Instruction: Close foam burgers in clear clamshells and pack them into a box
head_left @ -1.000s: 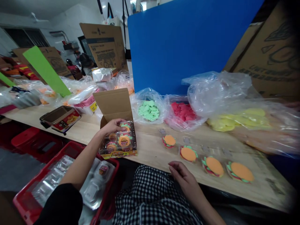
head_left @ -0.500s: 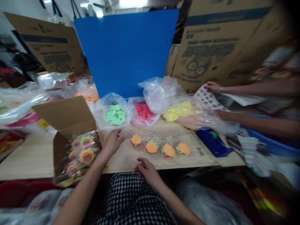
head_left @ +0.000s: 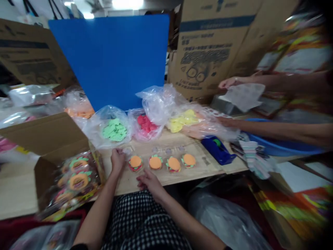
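Observation:
My left hand (head_left: pixel 118 160) rests on the wooden table, fingertips by a small clear plastic piece (head_left: pixel 127 150) and just left of the nearest of four orange burger-shaped foam pieces (head_left: pixel 135 163). My right hand (head_left: pixel 148 182) lies at the table's front edge below the second burger piece (head_left: pixel 155 162), holding nothing visible. Behind the row sit bags of green (head_left: pixel 114 130), red (head_left: pixel 145 124) and yellow (head_left: pixel 182 119) foam shapes. An open cardboard box (head_left: pixel 44 146) at the left holds a clear pack of burger pieces (head_left: pixel 78 181).
A co-worker's hands at the right hold a clear sheet (head_left: pixel 244 96) and reach over plastic (head_left: pixel 205 126). A blue tape dispenser (head_left: pixel 217 150), striped cloth (head_left: pixel 256 159) and blue basin (head_left: pixel 281 147) lie there. A blue board (head_left: pixel 109 59) and cardboard sheets (head_left: pixel 210 52) stand behind.
My view has swung right, bringing a co-worker's hands and the tape dispenser into sight. My left hand has left the pack in the box and now rests beside the burger row.

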The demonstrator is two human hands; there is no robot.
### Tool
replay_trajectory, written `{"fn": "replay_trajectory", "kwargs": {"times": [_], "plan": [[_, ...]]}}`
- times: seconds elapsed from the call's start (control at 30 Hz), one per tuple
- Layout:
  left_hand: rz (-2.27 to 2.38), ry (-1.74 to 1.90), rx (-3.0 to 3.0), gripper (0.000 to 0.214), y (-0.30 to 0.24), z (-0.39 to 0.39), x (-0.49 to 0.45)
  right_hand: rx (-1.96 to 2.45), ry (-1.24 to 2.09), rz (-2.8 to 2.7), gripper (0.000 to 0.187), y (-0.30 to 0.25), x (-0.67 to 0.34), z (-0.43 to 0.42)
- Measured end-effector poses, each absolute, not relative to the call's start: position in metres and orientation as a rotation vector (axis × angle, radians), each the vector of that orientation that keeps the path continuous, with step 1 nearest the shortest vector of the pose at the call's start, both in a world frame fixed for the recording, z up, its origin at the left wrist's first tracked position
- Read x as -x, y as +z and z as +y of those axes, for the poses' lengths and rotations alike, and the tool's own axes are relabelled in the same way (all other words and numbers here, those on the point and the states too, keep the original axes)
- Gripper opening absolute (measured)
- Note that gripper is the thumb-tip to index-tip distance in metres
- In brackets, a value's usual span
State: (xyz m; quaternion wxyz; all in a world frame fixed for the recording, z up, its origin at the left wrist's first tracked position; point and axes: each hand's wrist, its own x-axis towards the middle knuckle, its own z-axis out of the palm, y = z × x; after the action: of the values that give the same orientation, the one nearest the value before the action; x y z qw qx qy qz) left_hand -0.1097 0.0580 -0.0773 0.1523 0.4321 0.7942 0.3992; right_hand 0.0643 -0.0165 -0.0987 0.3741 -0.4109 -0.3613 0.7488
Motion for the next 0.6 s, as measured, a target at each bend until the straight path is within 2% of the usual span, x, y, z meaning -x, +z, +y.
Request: {"fn": "replay_trajectory", "kwargs": {"times": [0.23,0.43,0.6], "plan": [[1.826,1.585,-1.508,0.034,-0.092,-0.007,0.108,1.030,1.967,-0.945,0.042,-0.090,-0.067,-0.027],[1.756,1.262,-2.124,0.035,-0.077,-0.032,0.106,1.044,1.921,-0.994,0.031,-0.088,-0.063,-0.031],[1.667,1.010,-2.339,0.053,-0.077,-0.032,0.108,1.055,1.889,-1.000,0.031,-0.088,-0.058,-0.023]]}}
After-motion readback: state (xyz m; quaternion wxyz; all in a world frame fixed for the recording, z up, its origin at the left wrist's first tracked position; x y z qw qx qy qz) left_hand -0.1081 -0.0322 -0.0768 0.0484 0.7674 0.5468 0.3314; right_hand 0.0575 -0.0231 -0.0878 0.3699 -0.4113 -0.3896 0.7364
